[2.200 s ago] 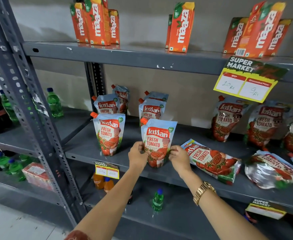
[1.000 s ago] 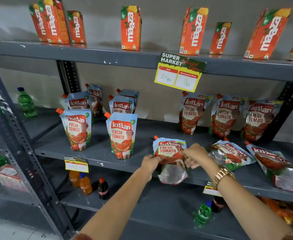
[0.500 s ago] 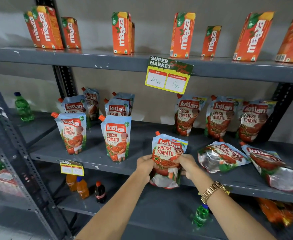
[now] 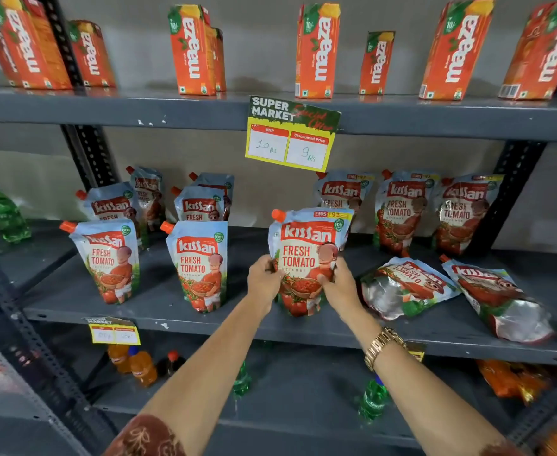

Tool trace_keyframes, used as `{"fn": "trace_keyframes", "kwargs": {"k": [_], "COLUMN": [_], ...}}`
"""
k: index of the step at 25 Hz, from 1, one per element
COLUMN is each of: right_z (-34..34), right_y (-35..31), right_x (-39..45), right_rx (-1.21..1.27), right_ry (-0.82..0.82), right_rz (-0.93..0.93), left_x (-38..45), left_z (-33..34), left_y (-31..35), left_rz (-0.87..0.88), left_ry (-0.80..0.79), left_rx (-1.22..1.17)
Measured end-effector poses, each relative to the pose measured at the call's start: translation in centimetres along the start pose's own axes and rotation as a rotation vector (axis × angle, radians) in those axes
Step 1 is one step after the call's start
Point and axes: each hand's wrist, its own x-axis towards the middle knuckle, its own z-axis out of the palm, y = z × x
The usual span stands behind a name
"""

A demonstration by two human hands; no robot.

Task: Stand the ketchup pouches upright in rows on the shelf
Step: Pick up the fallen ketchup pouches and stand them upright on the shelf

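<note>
A Kissan ketchup pouch (image 4: 306,245) stands upright near the front of the grey middle shelf (image 4: 244,327). My left hand (image 4: 264,279) grips its left edge and my right hand (image 4: 339,284) grips its right edge. To its left, two pouches (image 4: 109,258) (image 4: 201,261) stand in the front row, with several more upright behind them. Three pouches (image 4: 402,209) stand along the back right. Two pouches (image 4: 405,284) (image 4: 497,297) lie flat on the shelf at the right.
Orange Maaza juice cartons (image 4: 318,51) line the top shelf. A yellow price tag (image 4: 290,136) hangs from that shelf's edge. Drink bottles (image 4: 139,365) stand on the lower shelf, a green bottle (image 4: 2,212) on the left unit. A dark upright post (image 4: 507,199) crosses at the right.
Both hands lifted a flat-lying pouch from the shelf, turned it upright and set it standing to the right of the front row. The camera view shifted right.
</note>
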Motion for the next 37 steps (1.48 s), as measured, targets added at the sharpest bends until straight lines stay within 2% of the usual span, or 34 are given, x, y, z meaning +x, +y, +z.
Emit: {"fn": "trace_keyframes", "kwargs": {"k": [3, 6, 10, 15, 20, 23, 27, 30, 35, 37], "right_z": [-0.4, -1.8, -4.5, -7.9, -10.8, -12.0, -14.4, -16.2, -18.0, -18.1], "right_y": [0.0, -0.3, -1.0, 0.5, 2.1, 3.4, 6.1, 7.7, 8.3, 8.3], "right_x": [-0.1, -0.8, -1.9, -2.7, -2.5, -2.1, -1.3, -0.8, 0.5, 0.9], "right_rx": [-0.032, -0.087, -0.055, 0.002, -0.054, -0.074, -0.065, 0.082, 0.213, 0.21], "right_ry": [0.1, 0.358, 0.69, 0.876, 0.814, 0.678, 0.483, 0.351, 0.22, 0.179], "right_rz": [0.049, 0.041, 0.04, 0.193, 0.294, 0.346, 0.426, 0.544, 0.602, 0.61], "left_x": [0.5, 0.3, -1.2, -3.5, -4.9, -5.2, -5.2, -5.1, -5.3, -5.9], "left_z": [-0.3, -0.3, -0.2, 2.1, 6.2, 8.8, 12.8, 14.7, 14.9, 14.9], "left_y": [-1.0, -0.6, -0.3, -0.3, 0.6, 0.4, 0.0, -0.3, -2.4, -3.0], "left_rz": [-0.057, -0.07, 0.021, 0.218, 0.377, 0.364, 0.331, 0.301, 0.369, 0.311], "left_ry": [0.059, 0.104, 0.305, 0.152, -0.003, -0.086, -0.249, -0.425, -0.456, -0.418], "left_rx": [0.024, 0.02, 0.076, 0.135, 0.164, 0.14, 0.323, 0.514, 0.974, 0.865]}}
